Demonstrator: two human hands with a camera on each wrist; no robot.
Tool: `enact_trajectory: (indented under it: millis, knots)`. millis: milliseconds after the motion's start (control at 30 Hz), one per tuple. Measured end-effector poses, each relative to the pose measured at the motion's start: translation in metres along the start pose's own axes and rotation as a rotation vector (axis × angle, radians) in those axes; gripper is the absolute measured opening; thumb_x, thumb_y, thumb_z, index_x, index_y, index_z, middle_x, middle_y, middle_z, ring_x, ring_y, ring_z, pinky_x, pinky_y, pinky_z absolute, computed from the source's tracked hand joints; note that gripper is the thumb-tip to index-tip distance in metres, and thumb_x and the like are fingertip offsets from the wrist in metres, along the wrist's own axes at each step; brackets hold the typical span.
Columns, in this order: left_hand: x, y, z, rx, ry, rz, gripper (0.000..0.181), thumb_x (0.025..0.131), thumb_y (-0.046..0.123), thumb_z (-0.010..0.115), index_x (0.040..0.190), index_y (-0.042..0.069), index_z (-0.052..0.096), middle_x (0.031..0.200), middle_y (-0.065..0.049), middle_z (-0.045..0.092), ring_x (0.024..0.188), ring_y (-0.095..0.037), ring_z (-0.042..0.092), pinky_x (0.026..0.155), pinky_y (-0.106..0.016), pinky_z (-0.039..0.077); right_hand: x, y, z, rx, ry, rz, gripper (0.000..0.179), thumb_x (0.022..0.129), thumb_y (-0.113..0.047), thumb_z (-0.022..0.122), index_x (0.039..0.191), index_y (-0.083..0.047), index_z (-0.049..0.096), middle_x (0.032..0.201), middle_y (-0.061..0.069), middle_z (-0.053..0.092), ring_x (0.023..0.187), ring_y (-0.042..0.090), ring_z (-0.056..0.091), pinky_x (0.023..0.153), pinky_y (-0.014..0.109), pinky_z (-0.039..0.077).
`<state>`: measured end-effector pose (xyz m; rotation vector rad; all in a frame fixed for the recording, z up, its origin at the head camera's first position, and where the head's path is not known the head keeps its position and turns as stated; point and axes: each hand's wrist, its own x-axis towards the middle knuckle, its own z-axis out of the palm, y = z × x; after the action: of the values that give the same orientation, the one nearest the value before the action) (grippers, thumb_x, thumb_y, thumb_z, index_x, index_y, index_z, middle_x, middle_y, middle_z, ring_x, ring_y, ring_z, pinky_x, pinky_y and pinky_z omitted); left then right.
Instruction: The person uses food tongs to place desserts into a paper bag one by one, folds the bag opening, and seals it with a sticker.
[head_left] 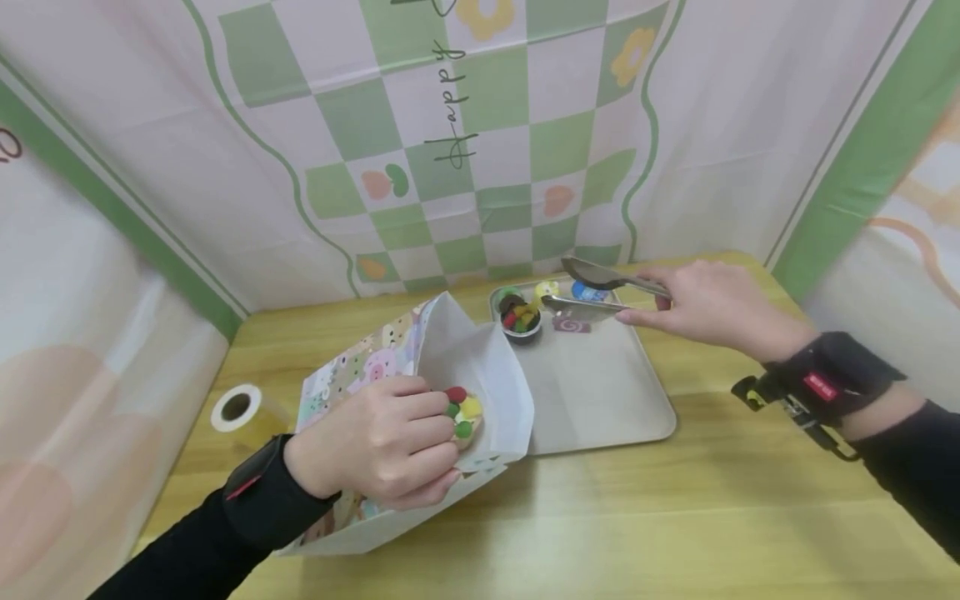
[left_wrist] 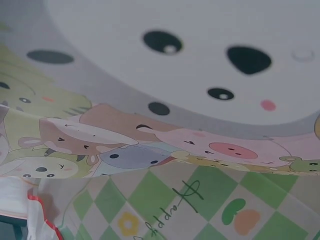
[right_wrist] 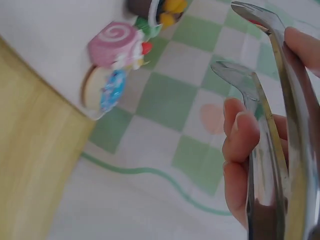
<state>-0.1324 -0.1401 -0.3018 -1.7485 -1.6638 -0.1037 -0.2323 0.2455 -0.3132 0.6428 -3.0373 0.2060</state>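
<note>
My left hand (head_left: 390,442) grips the rim of a paper bag (head_left: 375,358) printed with cartoon animals. The bag lies tilted, its white mouth facing right. Inside it sits a round toy food piece with red, yellow and green toppings (head_left: 467,417), partly hidden by my fingers. Metal tongs (head_left: 607,277) are held in my right hand (head_left: 727,308), their tips apart with nothing between them, above a beige tray (head_left: 600,400). On the tray's far side stand a dark cup of colourful pieces (head_left: 521,323), a pink swirl cake (right_wrist: 112,42) and a blue-topped round piece (right_wrist: 107,90).
A roll of white tape or labels (head_left: 238,406) stands left of the bag on the wooden table (head_left: 637,517). Behind the tray hangs a green-and-white checked cloth (head_left: 487,100). A yellow toy piece (head_left: 547,290) is at the tray's back edge.
</note>
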Motion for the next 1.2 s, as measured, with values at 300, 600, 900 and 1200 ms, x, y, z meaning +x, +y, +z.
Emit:
enact_trajectory:
  millis: [300, 600, 900, 1200]
  knots:
    - [-0.001, 0.0, 0.0, 0.008, -0.002, -0.002, 0.037, 0.101, 0.022, 0.05, 0.065, 0.019, 0.055, 0.062, 0.007, 0.052, 0.062, -0.013, 0.056, 0.063, -0.024, 0.049, 0.011, 0.022, 0.025, 0.083, -0.05, 0.021, 0.075, 0.095, -0.061, 0.068, 0.138, 0.001, 0.063, 0.073, 0.004, 0.067, 0.059, 0.017, 0.058, 0.055, 0.033, 0.043]
    - [-0.003, 0.001, -0.001, 0.018, -0.002, 0.005, 0.037, 0.101, 0.022, 0.049, 0.065, 0.02, 0.056, 0.062, 0.007, 0.054, 0.064, -0.013, 0.059, 0.066, -0.024, 0.052, 0.022, 0.033, 0.053, 0.046, -0.056, 0.014, 0.082, 0.092, -0.068, 0.068, 0.136, 0.002, 0.064, 0.086, 0.01, 0.075, 0.064, 0.017, 0.061, 0.053, 0.03, 0.044]
    - [-0.003, 0.002, 0.0, 0.017, 0.001, 0.002, 0.037, 0.101, 0.022, 0.05, 0.065, 0.02, 0.055, 0.062, 0.007, 0.053, 0.062, -0.012, 0.055, 0.064, -0.024, 0.049, 0.028, 0.037, 0.075, 0.062, -0.047, 0.017, 0.074, 0.092, -0.058, 0.073, 0.136, 0.001, 0.064, 0.081, 0.004, 0.071, 0.063, 0.016, 0.059, 0.054, 0.03, 0.044]
    - [-0.004, 0.003, -0.001, 0.026, 0.0, 0.005, 0.037, 0.101, 0.022, 0.049, 0.064, 0.02, 0.055, 0.063, 0.007, 0.055, 0.065, -0.012, 0.06, 0.067, -0.024, 0.052, 0.03, 0.039, 0.085, 0.07, -0.046, 0.034, 0.071, 0.093, -0.059, 0.072, 0.132, 0.0, 0.065, 0.08, 0.002, 0.07, 0.062, 0.015, 0.058, 0.053, 0.03, 0.044]
